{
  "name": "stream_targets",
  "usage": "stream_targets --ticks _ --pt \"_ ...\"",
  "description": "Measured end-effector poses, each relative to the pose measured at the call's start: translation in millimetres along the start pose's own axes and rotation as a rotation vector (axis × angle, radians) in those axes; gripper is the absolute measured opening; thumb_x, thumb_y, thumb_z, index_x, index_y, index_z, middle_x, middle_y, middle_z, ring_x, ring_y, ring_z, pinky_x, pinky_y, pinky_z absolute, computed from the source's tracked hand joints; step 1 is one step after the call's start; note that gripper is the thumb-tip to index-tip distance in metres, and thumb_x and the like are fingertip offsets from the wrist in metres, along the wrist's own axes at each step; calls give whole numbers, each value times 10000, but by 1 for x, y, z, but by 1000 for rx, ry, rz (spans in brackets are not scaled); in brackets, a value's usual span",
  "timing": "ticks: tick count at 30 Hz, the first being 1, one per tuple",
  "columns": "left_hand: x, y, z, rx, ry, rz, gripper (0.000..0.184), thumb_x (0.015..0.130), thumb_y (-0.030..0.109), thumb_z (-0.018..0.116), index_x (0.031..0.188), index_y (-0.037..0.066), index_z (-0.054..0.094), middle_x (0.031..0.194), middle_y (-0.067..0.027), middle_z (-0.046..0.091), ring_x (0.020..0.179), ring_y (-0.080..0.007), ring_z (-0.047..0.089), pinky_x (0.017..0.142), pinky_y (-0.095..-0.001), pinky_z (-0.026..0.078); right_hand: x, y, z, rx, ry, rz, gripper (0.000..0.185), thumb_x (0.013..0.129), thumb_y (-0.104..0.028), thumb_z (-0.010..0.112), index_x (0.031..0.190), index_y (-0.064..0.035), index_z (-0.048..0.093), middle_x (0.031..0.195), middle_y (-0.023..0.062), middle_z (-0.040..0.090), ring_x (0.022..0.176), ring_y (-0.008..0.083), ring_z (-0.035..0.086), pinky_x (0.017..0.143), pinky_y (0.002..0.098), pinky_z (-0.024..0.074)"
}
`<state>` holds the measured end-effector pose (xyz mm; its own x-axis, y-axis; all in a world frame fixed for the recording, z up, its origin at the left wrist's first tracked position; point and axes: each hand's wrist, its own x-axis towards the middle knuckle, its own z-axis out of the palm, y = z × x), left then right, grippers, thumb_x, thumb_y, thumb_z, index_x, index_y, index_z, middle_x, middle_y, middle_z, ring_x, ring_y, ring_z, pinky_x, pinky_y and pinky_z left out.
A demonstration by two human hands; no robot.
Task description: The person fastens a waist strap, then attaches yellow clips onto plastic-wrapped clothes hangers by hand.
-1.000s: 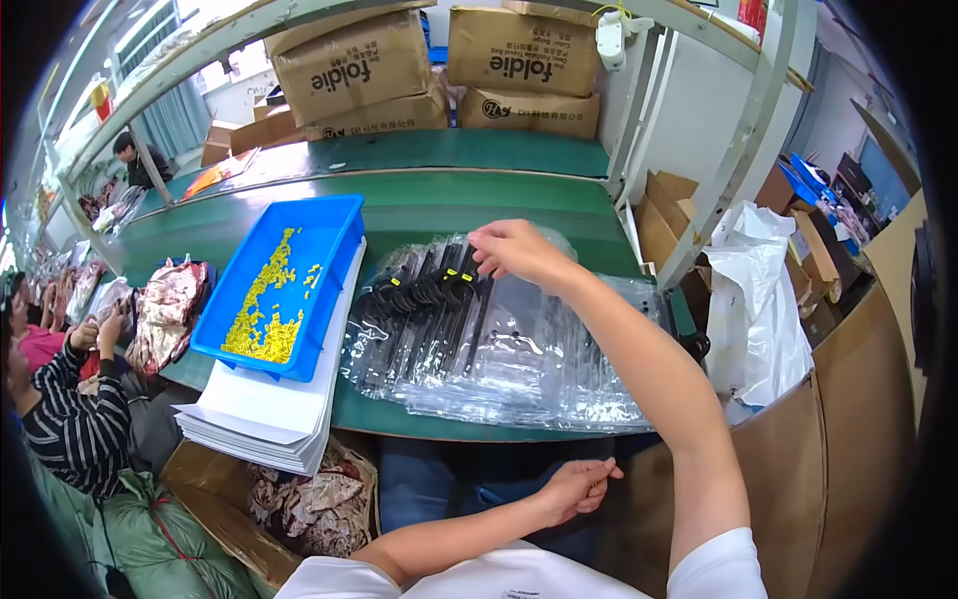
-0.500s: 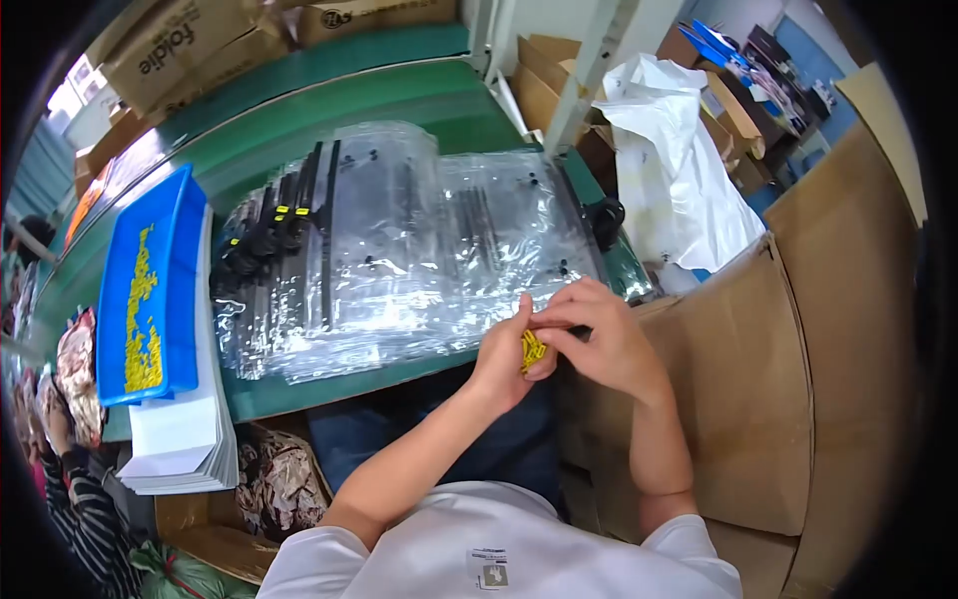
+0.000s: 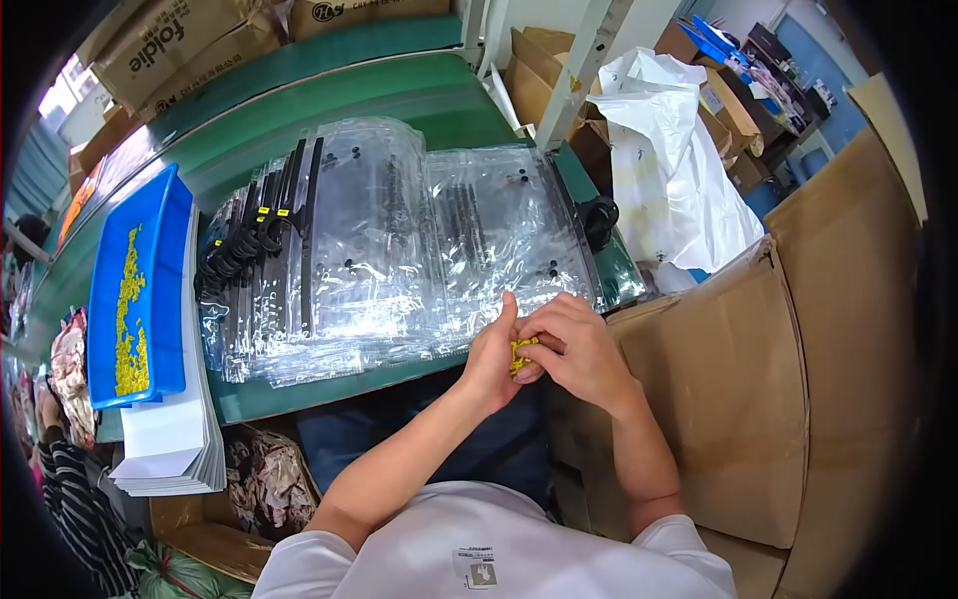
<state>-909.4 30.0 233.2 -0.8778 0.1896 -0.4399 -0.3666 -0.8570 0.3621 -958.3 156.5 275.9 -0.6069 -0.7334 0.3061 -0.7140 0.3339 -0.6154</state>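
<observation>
Several small yellow pieces (image 3: 519,356) lie in the palm of my left hand (image 3: 491,361), whose fingers curl round them. My right hand (image 3: 579,351) meets it from the right, thumb and fingers pinched at the yellow pieces. Just beyond both hands, clear plastic bags (image 3: 374,240) with black strips lie overlapping on the green table (image 3: 399,85). Black hooks (image 3: 244,245) with a few yellow tags line their left part. A blue tray (image 3: 168,299) of more yellow pieces rests on a stack of white sheets (image 3: 175,439) at the left.
Tall cardboard (image 3: 714,399) stands close on my right, with a white plastic bag (image 3: 674,170) beyond it. A metal post (image 3: 582,75) rises at the table's back right. An open box of crumpled fabric (image 3: 269,484) sits below the table. A co-worker's striped sleeve (image 3: 75,499) shows at far left.
Since a second ago the view has swung right and down. My right hand has left the hooks and come to my left hand. Over the last half second both stay together, fingers shifting slightly.
</observation>
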Motion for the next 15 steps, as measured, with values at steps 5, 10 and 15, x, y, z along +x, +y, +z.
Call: stream_targets --ticks 5,10,15 --pt "14 0 -2 -6 -112 -58 459 1013 421 400 863 24 574 631 -36 495 416 -79 345 381 -209 241 -3 2 -8 92 119 64 138 699 45 687 825 -9 673 828 66 621 756 178 538 717 264 428" --pt "36 -5 0 23 -192 -58 386 1002 367 464 839 33 567 605 -23 480 413 -75 340 387 -205 238 -5 5 -16 341 354 143 136 707 82 689 815 5 661 832 81 621 741 163 552 688 246 442" --pt "63 -2 11 -100 -244 -57 357 984 348 518 828 31 574 599 -9 470 425 -68 345 401 -195 240 -2 16 -20 545 451 227 109 762 69 677 865 36 660 853 91 639 697 150 566 670 225 471"
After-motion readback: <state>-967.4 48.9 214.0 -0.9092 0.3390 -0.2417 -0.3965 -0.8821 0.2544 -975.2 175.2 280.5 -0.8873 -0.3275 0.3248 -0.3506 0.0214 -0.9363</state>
